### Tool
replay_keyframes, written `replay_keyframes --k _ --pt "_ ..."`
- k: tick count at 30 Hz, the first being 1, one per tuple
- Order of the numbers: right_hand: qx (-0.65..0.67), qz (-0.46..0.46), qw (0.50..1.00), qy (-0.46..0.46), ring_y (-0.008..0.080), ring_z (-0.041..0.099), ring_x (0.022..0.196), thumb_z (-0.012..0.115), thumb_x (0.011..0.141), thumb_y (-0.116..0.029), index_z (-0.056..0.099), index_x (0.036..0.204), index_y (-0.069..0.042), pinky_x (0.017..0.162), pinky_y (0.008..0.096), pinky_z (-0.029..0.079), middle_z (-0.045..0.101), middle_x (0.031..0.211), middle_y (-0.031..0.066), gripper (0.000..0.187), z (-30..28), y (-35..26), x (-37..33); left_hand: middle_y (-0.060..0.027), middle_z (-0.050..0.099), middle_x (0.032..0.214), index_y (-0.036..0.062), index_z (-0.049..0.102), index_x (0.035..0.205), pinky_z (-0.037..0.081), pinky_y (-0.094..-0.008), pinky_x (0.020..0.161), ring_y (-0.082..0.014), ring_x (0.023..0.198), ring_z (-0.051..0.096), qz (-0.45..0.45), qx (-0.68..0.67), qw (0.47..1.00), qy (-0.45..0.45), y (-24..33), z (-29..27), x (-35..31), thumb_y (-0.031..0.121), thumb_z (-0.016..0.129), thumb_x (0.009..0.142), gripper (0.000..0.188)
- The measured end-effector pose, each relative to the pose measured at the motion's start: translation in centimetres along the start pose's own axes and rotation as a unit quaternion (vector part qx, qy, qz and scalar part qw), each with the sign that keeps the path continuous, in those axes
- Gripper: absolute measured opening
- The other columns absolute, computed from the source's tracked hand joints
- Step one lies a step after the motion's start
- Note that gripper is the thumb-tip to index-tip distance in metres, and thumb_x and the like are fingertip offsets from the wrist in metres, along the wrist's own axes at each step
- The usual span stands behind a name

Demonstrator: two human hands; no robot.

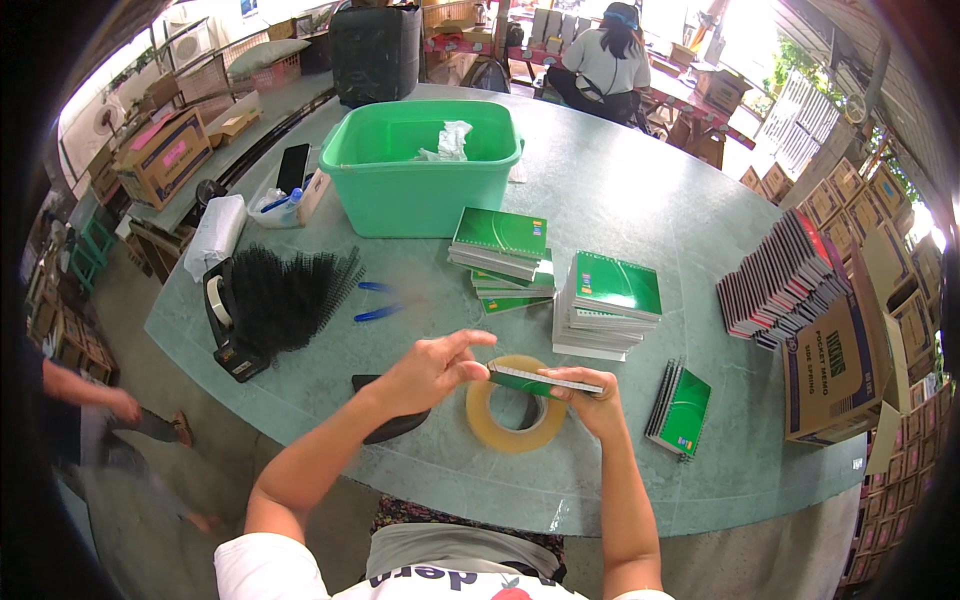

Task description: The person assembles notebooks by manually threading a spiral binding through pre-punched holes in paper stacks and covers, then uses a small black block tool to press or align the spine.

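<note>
My right hand (592, 402) grips a small green spiral notebook (528, 383) by its right end, tilted so its page edge shows. At the other end is my left hand (438, 370), forefinger stretched out and thumb close to the notebook's corner; whether it touches is hard to tell. Beneath the notebook, a large roll of clear tape (486, 428) lies flat on the table. Two more green notebooks or so (684, 408) lie to the right. Beyond my hands rise a stack of green notebooks (617, 285) and another stack (500, 233).
A green plastic tub (415, 195) stands at the back of the table (560, 490). On the left are black spiral wires (290, 290), a tape dispenser (232, 350) and blue-handled pliers (378, 313). Red-and-black notebooks (775, 275) and a cardboard box (835, 370) stand right. People are nearby.
</note>
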State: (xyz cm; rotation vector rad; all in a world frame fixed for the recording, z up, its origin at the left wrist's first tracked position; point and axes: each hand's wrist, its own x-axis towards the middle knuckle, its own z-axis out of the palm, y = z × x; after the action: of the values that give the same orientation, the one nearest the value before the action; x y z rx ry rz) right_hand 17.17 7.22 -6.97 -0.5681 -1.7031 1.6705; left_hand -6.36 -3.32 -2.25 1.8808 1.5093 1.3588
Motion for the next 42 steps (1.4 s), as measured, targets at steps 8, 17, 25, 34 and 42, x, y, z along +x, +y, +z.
replay_keyframes --k 8,17,25,34,42 --pt "-0.033 0.030 0.999 0.003 0.0124 0.061 0.094 0.067 0.079 0.003 0.069 0.101 -0.001 0.085 0.0258 0.048 0.069 0.102 0.0071 0.022 0.5 -0.2 0.3 -0.0095 0.054 0.085 0.0073 0.058 0.096 0.048 -0.0371 0.068 -0.0300 0.080 0.057 -0.178 0.015 0.970 -0.166 0.2 -1.8 -0.1 0.014 0.066 0.081 0.019" --pt "-0.026 0.020 0.998 0.053 0.0117 0.062 0.087 0.069 0.079 0.001 0.068 0.101 0.000 0.078 0.0246 0.051 0.069 0.097 0.0077 0.022 1.1 -0.4 0.2 -0.0100 0.055 0.081 0.0104 0.059 0.098 0.042 -0.0417 0.077 -0.0311 0.081 0.056 0.044 0.373 0.917 -0.132 -1.2 -2.5 -5.9 0.019 0.074 0.070 0.033" --pt "-0.005 -0.016 0.999 0.051 0.0130 0.062 0.090 0.069 0.080 0.000 0.068 0.103 0.001 0.081 0.0255 0.051 0.069 0.099 0.0091 0.023 1.5 -0.1 0.2 -0.0110 0.055 0.088 0.0169 0.057 0.114 0.049 -0.0380 0.062 -0.0283 0.076 0.057 -0.032 0.232 0.972 -0.024 4.8 -2.8 -3.3 0.006 0.069 0.074 0.043" --pt "-0.015 0.001 0.997 0.080 0.0115 0.062 0.086 0.069 0.080 -0.002 0.068 0.101 0.001 0.078 0.0239 0.050 0.069 0.097 0.0076 0.021 1.6 -0.1 -0.3 -0.0054 0.054 0.085 0.0222 0.059 0.115 0.049 -0.0347 0.053 -0.0222 0.065 0.057 0.101 0.273 0.946 0.141 4.1 -0.9 -0.9 0.003 0.067 0.072 0.048" --pt "-0.019 -0.023 0.996 0.080 0.0098 0.061 0.084 0.070 0.080 -0.003 0.068 0.100 0.001 0.076 0.0231 0.050 0.068 0.092 0.0049 0.021 1.8 0.1 -0.1 -0.0058 0.054 0.088 0.0199 0.060 0.111 0.050 -0.0349 0.055 -0.0239 0.073 0.058 0.092 0.289 0.940 0.157 4.2 -0.7 -0.1 0.007 0.070 0.071 0.043"
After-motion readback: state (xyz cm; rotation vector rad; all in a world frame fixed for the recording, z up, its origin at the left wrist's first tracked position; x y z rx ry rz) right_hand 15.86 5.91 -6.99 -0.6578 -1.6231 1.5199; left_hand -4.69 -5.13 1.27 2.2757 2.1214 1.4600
